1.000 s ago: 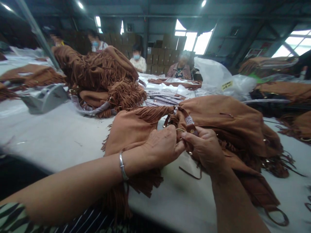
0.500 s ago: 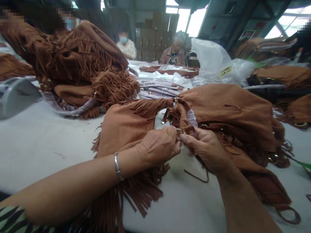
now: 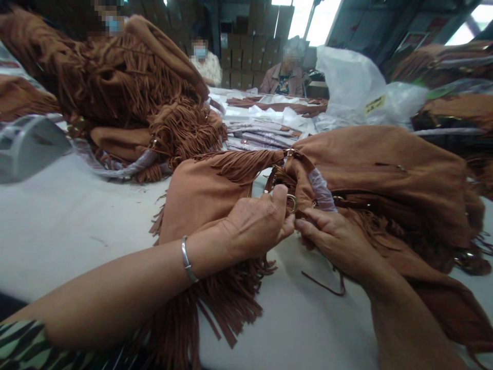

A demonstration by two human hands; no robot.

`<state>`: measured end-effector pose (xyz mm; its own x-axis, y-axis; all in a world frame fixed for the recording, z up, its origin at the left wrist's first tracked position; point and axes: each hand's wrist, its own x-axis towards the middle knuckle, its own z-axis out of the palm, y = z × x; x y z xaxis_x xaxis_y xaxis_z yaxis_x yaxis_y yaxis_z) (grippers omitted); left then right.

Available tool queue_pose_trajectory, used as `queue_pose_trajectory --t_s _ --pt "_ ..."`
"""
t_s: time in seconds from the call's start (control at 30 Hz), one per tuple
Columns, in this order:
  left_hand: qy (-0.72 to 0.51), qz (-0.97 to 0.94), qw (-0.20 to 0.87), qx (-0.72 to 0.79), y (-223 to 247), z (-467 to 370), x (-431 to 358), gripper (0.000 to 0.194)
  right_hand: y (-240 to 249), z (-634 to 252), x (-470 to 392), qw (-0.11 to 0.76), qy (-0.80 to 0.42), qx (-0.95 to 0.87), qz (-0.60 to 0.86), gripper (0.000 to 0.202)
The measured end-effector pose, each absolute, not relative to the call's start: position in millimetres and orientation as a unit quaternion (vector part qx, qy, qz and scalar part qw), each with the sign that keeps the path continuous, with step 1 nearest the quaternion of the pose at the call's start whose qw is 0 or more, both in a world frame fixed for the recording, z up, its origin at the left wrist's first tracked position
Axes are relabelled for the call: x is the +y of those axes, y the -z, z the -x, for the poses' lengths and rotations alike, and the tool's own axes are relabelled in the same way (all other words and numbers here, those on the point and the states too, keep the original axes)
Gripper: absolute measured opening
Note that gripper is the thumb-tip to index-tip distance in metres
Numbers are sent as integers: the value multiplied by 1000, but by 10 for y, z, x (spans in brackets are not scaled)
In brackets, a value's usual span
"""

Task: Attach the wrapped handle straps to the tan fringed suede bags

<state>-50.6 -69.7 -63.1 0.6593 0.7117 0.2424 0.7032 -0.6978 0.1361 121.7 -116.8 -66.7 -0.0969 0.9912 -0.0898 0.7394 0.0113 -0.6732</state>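
Fringed handbag (image 3: 200, 198) lies beneath the left hand (image 3: 258, 223), which grips a gold ring (image 3: 293, 203); the right hand (image 3: 337, 239) pinches a mostly hidden strap end. Beyond, the white surface (image 3: 111, 216) carries piled bags (image 3: 127, 87); people (image 3: 283, 79) and stacked cartons (image 3: 246, 56) stand farther back.

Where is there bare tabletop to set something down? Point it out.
White tabletop shows widest between the fringed bag pile and left forearm; a smaller patch lies between hanging fringe and right forearm. Crowded: around left hand and right hand, at the brass ring.
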Motion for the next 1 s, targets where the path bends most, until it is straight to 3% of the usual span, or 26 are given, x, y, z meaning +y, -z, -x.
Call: queue_pose_trajectory --t_s 0.17,0.4,0.8,1.0 --pt "-118 -910 13 398 525 498 -675 27 642 -1227 -1180 195 -223 -706 643 28" --pt "-124 -886 96 436 493 488 -612 24 512 -1252 -1238 271 -210 -710 614 27" --pt "-155 -896 90 406 613 528 -683 22 549 -1176 -1251 268 -305 -708 578 30" --pt "-152 -909 67 382 645 564 -690 22 567 -1189 -1237 250 -281 -736 562 30"
